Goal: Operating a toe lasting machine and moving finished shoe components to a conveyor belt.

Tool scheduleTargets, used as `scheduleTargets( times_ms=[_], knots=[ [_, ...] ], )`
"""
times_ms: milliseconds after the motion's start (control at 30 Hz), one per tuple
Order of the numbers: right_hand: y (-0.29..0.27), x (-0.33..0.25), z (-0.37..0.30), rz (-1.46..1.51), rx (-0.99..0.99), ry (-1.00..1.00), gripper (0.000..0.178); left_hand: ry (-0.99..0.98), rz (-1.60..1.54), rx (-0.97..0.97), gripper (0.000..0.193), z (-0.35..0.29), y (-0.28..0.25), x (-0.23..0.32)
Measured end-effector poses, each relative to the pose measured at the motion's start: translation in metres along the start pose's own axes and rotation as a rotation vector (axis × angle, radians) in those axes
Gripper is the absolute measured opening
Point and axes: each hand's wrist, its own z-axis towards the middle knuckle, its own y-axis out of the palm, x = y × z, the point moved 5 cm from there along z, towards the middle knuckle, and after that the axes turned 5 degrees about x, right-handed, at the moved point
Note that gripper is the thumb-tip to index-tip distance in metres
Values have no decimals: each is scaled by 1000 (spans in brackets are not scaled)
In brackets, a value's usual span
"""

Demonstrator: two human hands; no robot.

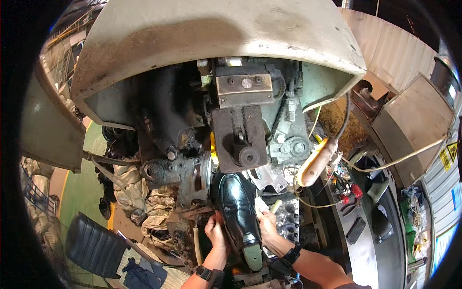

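Observation:
A shiny black leather shoe lies in the middle, its toe pointing away under the machine's dark metal block. From its near end sticks out a green shoe last. My left hand is closed against the shoe's left side, its fingertips partly hidden by it. My right hand grips the right side, thumb up along the leather. A whitish flat piece shows just beyond the right fingers; whether they touch it I cannot tell. Both wrists wear dark bands.
A large pale machine hood arches overhead. Metal clamp arms flank the shoe, with a lamp with a worn casing hanging at right. A metal counter holds a dark phone-like object and a red tool. A black chair stands left.

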Motion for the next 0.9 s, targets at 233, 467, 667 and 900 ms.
scheduleTargets(
  times_ms=[233, 467, 667, 900],
  knots=[
    [10, 1, 4, 76, -87, 3, 22, -26, -85, 10, 29, 3, 3, -13],
    [12, 2, -5, 145, -142, 63, 22, -3, 14, -24, 34, 2, 2, -7],
    [13, -1, -13, 72, -140, 149, 28, -37, 20, -50, 40, -1, 6, 5],
    [-29, -3, -46, -116, -13, 362, 26, -402, 108, -147, 46, -38, -22, 21]
  ],
)
